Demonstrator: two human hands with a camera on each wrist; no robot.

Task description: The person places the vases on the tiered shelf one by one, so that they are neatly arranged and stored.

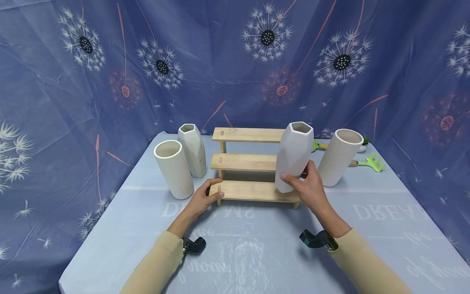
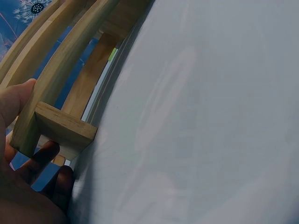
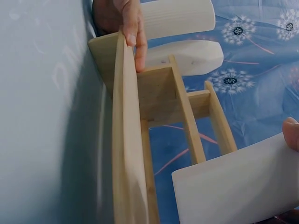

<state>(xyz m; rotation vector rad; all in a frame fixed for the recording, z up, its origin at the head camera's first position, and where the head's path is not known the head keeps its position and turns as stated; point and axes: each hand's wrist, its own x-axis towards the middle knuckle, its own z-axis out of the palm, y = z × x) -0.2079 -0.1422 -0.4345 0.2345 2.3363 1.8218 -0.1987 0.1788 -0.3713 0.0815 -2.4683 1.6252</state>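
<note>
A three-tier wooden display stand (image 1: 249, 162) stands mid-table. My left hand (image 1: 201, 200) grips the left end of its lowest board, thumb on top; in the left wrist view some fingers (image 2: 44, 158) reach beneath the board. With thumb and fingers my right hand (image 1: 310, 188) holds a white faceted vase (image 1: 295, 153) upright over the stand's right end. In the right wrist view the vase's base (image 3: 205, 191) is near the boards; whether it touches the lowest one I cannot tell.
Left of the stand are a ribbed white vase (image 1: 174, 171) and another faceted vase (image 1: 193, 151). A second ribbed vase (image 1: 338, 159) stands to the right. Behind it lie a green hand rake (image 1: 372, 162) and a small potted plant (image 1: 363, 145). A patterned blue cloth (image 1: 220, 61) hangs behind.
</note>
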